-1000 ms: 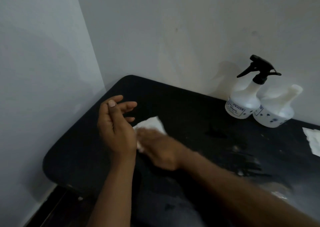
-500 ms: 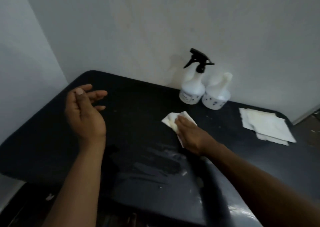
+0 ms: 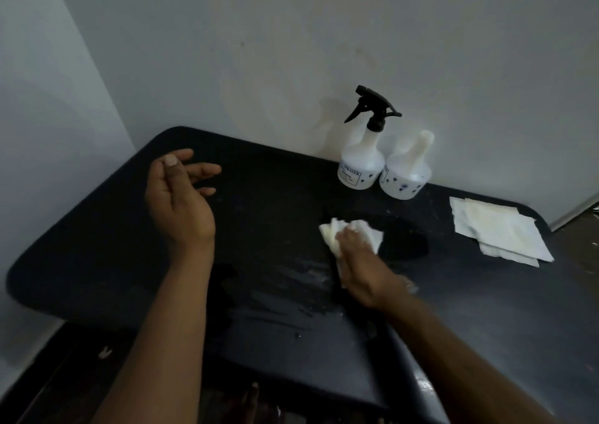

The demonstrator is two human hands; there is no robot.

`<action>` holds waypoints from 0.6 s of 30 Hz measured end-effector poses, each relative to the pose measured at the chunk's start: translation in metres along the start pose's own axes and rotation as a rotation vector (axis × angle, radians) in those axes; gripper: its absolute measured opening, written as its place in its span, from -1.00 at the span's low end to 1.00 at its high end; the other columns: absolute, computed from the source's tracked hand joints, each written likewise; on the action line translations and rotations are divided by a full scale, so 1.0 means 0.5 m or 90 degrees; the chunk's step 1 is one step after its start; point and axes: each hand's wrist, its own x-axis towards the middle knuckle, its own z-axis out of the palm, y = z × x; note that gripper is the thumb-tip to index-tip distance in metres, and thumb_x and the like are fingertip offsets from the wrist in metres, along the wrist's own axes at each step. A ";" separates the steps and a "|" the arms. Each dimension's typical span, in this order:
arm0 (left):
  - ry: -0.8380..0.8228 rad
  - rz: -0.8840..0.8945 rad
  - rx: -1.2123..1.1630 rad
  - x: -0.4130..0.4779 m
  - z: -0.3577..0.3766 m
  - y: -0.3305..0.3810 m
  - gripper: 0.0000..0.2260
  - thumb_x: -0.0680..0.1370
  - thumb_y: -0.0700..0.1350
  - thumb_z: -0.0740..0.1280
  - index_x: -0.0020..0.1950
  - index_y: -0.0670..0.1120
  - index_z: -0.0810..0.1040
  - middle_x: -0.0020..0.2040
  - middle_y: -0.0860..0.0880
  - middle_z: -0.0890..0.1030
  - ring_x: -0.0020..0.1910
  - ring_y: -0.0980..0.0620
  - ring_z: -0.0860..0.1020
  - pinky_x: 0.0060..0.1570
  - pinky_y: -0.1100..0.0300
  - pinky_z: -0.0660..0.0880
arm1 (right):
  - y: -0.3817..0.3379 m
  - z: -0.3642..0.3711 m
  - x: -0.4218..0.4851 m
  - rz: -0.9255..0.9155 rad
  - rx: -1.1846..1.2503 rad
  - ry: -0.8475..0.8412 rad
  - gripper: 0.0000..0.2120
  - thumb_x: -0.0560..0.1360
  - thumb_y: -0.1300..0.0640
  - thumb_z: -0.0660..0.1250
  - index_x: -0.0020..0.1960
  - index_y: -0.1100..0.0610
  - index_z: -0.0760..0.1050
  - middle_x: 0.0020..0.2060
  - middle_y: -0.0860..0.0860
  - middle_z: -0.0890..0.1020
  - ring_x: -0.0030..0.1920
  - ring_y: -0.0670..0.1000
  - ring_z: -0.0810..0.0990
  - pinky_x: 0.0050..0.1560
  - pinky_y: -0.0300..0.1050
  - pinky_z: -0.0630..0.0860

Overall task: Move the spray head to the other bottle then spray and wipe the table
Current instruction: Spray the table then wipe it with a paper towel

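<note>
On the black table [image 3: 97, 255] my right hand [image 3: 363, 265] presses a crumpled white tissue [image 3: 334, 232] flat against the top, near the middle. Wet streaks [image 3: 291, 281] shine just left of that hand. My left hand [image 3: 178, 203] hovers over the table's left part, fingers loosely spread, holding nothing. At the back by the wall stand two white bottles: the left bottle [image 3: 359, 164] carries the black spray head [image 3: 372, 106], the right bottle [image 3: 406, 174] has a bare neck.
A small stack of white tissues [image 3: 499, 232] lies at the table's right back corner. Walls close in behind and on the left. The table's rounded front edge runs below my forearms, with dark floor [image 3: 64, 375] beneath.
My right hand has swept the tissue from the table's left side to its middle, toward the bottles. The view has swung right. My left hand keeps its pose.
</note>
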 end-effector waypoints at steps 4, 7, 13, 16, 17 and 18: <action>0.013 -0.012 -0.005 0.011 -0.016 -0.001 -0.76 0.67 0.01 0.04 0.01 0.07 0.50 -0.30 0.11 0.66 -0.18 0.12 0.65 -0.28 0.24 0.52 | -0.145 0.078 -0.015 -0.099 0.020 0.011 -0.46 0.62 0.22 0.07 0.54 0.31 0.00 0.55 0.25 0.00 0.56 0.15 -0.10 0.51 -0.12 -0.28; 0.035 -0.017 -0.011 0.018 -0.026 0.002 -0.75 0.67 0.01 0.05 0.02 0.05 0.51 -0.28 0.08 0.66 -0.19 0.13 0.66 -0.28 0.24 0.52 | -0.258 0.131 -0.025 -0.168 0.014 -0.011 -0.45 0.60 0.25 0.11 0.52 0.36 0.00 0.53 0.29 0.01 0.55 0.23 -0.08 0.53 -0.03 -0.24; 0.054 -0.020 -0.015 0.031 -0.048 0.007 -0.75 0.67 0.00 0.05 0.02 0.05 0.51 -0.27 0.09 0.67 -0.20 0.16 0.66 -0.29 0.30 0.53 | -0.375 0.192 -0.019 -0.284 -0.112 -0.135 -0.37 0.64 -0.01 0.07 0.56 0.26 -0.09 0.57 0.19 -0.05 0.56 0.12 -0.16 0.53 0.00 -0.26; 0.067 -0.027 -0.022 0.038 -0.058 0.009 -0.76 0.68 0.00 0.05 0.01 0.05 0.51 -0.30 0.11 0.67 -0.21 0.16 0.66 -0.31 0.31 0.52 | -0.311 0.172 -0.019 -0.242 -0.145 -0.020 -0.41 0.57 0.09 0.26 0.48 0.33 0.19 0.50 0.24 0.22 0.53 0.13 0.16 0.53 -0.05 0.00; 0.070 -0.030 -0.024 0.040 -0.061 0.011 -0.76 0.68 -0.01 0.05 0.01 0.04 0.51 -0.31 0.12 0.67 -0.21 0.16 0.65 -0.31 0.30 0.52 | -0.279 0.156 -0.022 -0.218 -0.163 0.028 -0.42 0.51 0.09 0.35 0.43 0.35 0.30 0.44 0.27 0.33 0.47 0.16 0.29 0.50 -0.04 0.12; 0.072 -0.032 -0.028 0.041 -0.063 0.012 -0.76 0.68 -0.01 0.05 0.01 0.03 0.51 -0.31 0.12 0.67 -0.22 0.16 0.65 -0.31 0.29 0.52 | -0.242 0.136 -0.026 -0.193 -0.164 0.047 -0.42 0.52 0.09 0.33 0.43 0.35 0.29 0.44 0.28 0.32 0.47 0.19 0.29 0.51 -0.03 0.10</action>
